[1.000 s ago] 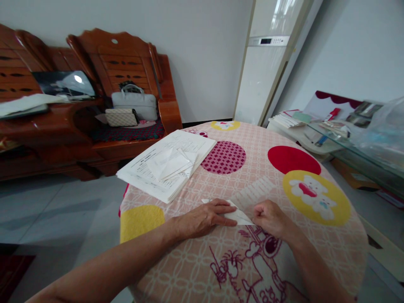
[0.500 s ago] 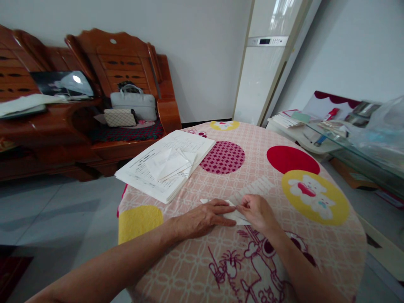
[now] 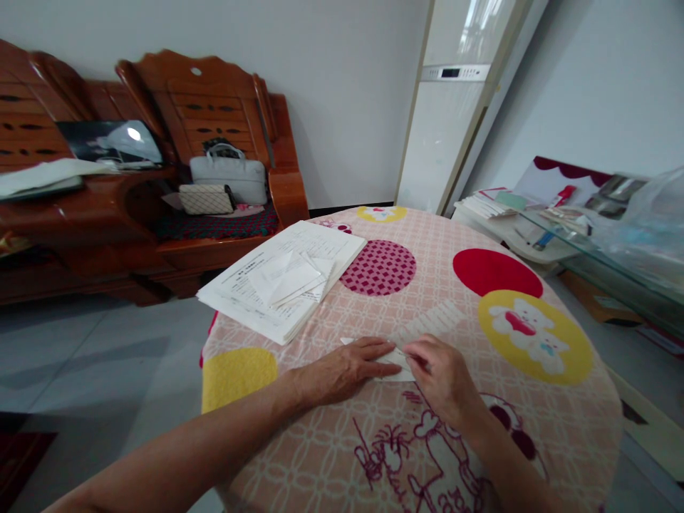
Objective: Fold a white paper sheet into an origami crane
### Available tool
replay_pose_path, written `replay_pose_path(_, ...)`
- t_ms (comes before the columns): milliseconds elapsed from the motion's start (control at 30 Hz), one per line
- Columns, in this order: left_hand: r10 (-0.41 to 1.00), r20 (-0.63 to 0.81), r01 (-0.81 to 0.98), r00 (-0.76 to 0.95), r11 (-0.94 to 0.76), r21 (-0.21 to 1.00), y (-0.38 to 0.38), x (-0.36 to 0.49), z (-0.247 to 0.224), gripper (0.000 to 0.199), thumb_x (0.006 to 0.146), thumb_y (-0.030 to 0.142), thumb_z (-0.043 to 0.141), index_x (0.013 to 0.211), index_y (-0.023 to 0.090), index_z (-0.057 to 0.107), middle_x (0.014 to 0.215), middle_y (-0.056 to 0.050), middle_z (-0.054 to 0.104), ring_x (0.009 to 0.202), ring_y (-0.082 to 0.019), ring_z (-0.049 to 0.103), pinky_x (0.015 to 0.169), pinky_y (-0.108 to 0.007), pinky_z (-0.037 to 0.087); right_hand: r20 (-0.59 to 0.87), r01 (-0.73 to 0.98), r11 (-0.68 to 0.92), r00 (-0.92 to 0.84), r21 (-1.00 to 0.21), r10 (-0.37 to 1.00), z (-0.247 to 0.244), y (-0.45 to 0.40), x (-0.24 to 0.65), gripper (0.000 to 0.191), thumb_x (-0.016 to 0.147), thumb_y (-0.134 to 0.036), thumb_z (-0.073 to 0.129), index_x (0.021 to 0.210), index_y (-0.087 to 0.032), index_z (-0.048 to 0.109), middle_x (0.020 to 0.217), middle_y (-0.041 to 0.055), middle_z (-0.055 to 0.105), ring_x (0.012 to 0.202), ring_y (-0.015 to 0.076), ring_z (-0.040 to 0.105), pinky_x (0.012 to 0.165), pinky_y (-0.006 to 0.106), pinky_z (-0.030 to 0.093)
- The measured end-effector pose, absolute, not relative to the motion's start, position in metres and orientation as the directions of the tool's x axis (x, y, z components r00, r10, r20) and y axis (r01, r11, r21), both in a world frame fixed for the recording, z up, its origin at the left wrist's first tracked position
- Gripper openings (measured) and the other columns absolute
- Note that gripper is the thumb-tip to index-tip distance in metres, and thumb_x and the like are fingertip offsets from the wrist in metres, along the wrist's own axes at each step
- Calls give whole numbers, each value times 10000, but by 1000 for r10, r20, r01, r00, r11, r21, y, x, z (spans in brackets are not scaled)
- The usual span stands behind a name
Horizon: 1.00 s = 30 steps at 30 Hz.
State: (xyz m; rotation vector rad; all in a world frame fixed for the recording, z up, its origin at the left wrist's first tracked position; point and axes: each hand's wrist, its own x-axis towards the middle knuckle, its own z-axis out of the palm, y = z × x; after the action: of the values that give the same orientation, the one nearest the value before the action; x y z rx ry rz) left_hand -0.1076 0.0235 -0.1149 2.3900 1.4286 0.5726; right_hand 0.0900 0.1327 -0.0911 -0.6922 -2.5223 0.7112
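A small folded white paper (image 3: 392,363) lies on the patterned tablecloth (image 3: 320,442) near the middle of the table. My left hand (image 3: 347,367) rests on its left part with the fingers stretched out and slightly apart. At the paper's right side, my right hand (image 3: 441,370) is closed, thumb and index finger pinched on the paper's edge. Part of the paper is hidden under both hands. Beyond them, a stack of printed sheets (image 3: 229,306) carries several folded white papers (image 3: 293,278).
A wooden chair (image 3: 214,92) with a grey bag (image 3: 229,178) and a cream purse (image 3: 206,199) stands at the back left. On the right, a glass-topped stand (image 3: 593,254) holds papers, a metal pot and a plastic bag (image 3: 655,221).
My right hand has turned and shifted slightly right, with more of its fingers showing. My left hand has stayed nearly in place on the paper.
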Motion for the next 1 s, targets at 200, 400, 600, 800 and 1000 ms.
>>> replay_pose_path(200,919,258,755,299,-393,525,19,-106,-113,505,899,91,455,1394,147,370,1341,-155,545,1247,-212,522,1038,-379,463,287,243,917,-897,-315,336,-114,108,93,452,872,-73,404,1296,-93,559,1298,185,585,1203,268,530,1002,423,470)
replay_pose_path(400,935,231,829,268,-346,439,15,-115,-118,455,938,125,430,1385,203,465,1398,-105,517,1323,-200,451,1127,-422,369,267,240,955,-922,-173,280,-136,100,115,587,886,-177,494,1453,-90,366,1488,186,398,1388,293,342,1084,467,412)
replay_pose_path(600,951,309,819,23,-195,539,8,-132,-123,343,894,165,498,1199,197,652,1262,-83,633,1226,-211,554,1076,-441,427,242,224,962,-935,-159,258,-136,102,121,640,881,-206,526,1476,-93,319,1525,179,332,1422,284,270,1113,477,374)
replay_pose_path(800,935,276,753,-225,-13,658,14,-159,-114,268,824,146,497,934,176,739,1048,-54,726,979,-185,673,895,-339,535,260,220,967,-934,-127,247,-136,103,119,612,880,-204,525,1456,-82,358,1519,183,340,1419,286,277,1094,479,398)
replay_pose_path(1000,987,126,834,-103,17,551,32,-157,-90,219,881,211,481,836,161,690,826,-32,685,781,-156,624,732,-245,453,300,212,972,-925,-102,233,-138,104,119,568,888,-212,513,1429,-77,405,1500,179,379,1410,280,301,1089,466,408)
